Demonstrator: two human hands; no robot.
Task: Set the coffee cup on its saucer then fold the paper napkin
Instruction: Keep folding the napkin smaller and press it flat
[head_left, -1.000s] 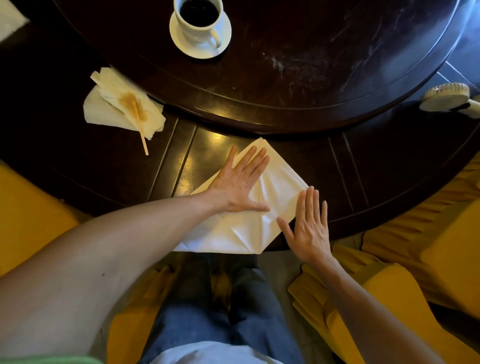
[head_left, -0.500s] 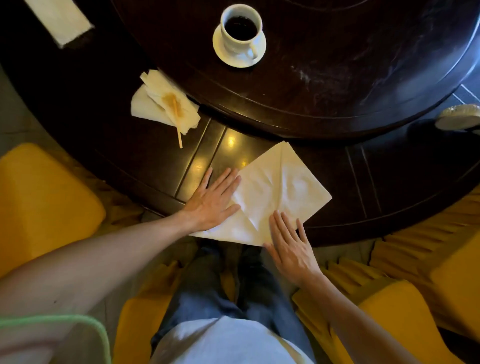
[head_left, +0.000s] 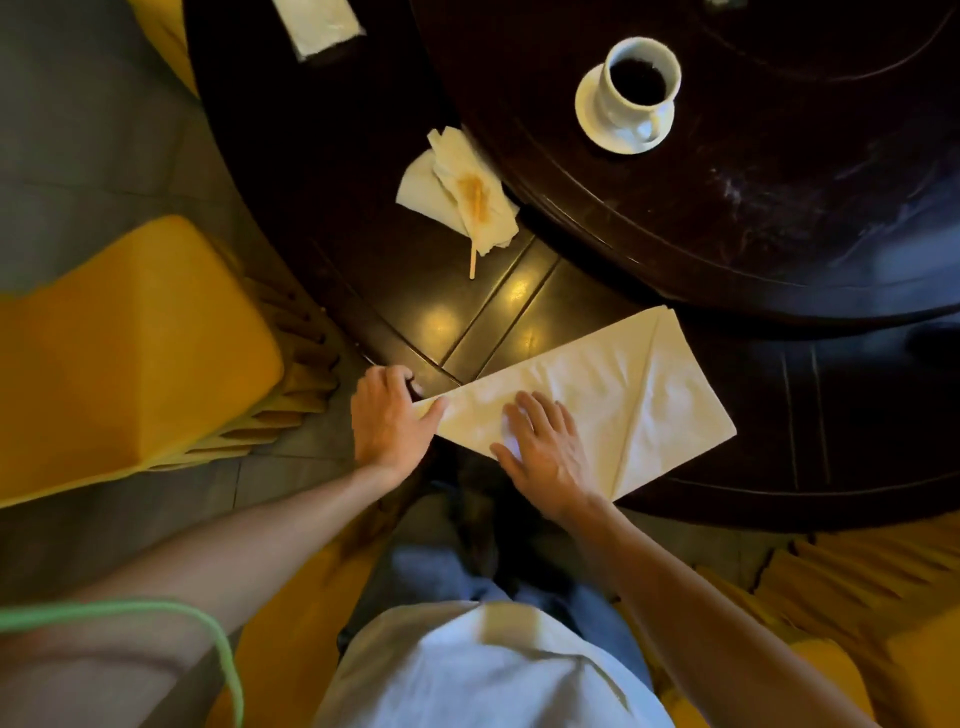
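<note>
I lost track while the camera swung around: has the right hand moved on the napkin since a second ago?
Yes. The right hand slid from the napkin's right edge onto its left half, toward the left hand.

One cup (head_left: 642, 78), one saucer (head_left: 597, 127), three napkins (head_left: 582, 400), one stir stick (head_left: 472, 265), two hands (head_left: 389, 415)

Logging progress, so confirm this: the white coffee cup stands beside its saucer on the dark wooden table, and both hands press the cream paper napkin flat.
Wrong in one respect. The head view shows the white coffee cup standing on its white saucer, not beside it. The rest holds: left hand and right hand press the cream paper napkin flat on the dark wooden table.
</note>
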